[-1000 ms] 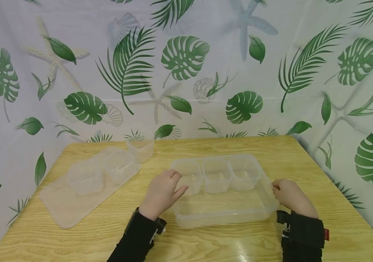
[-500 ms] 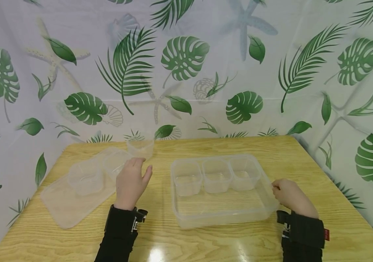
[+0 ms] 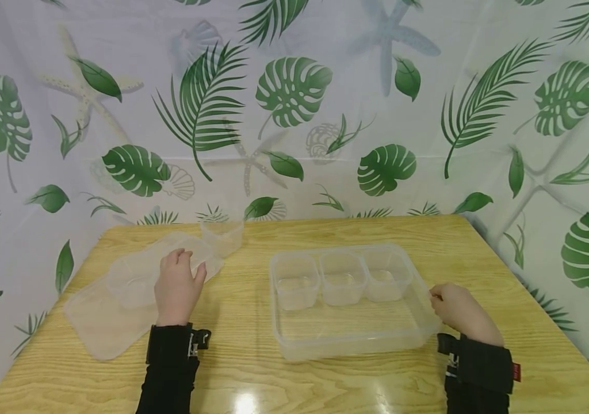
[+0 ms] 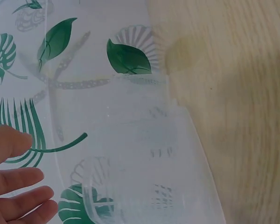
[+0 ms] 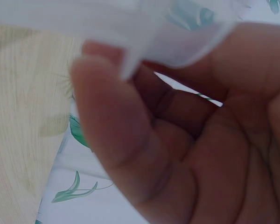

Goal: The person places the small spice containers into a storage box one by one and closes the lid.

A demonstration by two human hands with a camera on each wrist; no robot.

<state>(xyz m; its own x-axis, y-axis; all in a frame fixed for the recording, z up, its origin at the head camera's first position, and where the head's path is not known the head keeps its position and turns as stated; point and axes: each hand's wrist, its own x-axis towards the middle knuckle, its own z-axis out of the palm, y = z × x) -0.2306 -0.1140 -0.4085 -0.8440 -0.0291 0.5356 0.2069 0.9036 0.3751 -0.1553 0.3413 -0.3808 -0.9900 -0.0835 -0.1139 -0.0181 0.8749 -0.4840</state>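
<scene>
A large clear rectangular container (image 3: 348,340) sits mid-table with three small clear cups (image 3: 343,278) in a row along its far side. My right hand (image 3: 455,310) grips its right rim; in the right wrist view the thumb and fingers (image 5: 121,130) curl around the clear plastic edge (image 5: 130,28). My left hand (image 3: 175,284) hovers with straight fingers over a flat clear lid (image 3: 100,330) at the left, above one small cup that it mostly hides. A second small cup (image 3: 131,282) stands on the lid just left of the hand. In the left wrist view the fingers (image 4: 18,191) are spread and hold nothing.
Another small clear cup (image 3: 222,236) stands on the wooden table (image 3: 253,368) behind the lid. A leaf-patterned curtain (image 3: 294,103) closes off the back and both sides. Bare wood lies between the lid and the large container.
My left hand left the large container's left side and swept left to the lid with the small cups. The right hand and the container stayed put.
</scene>
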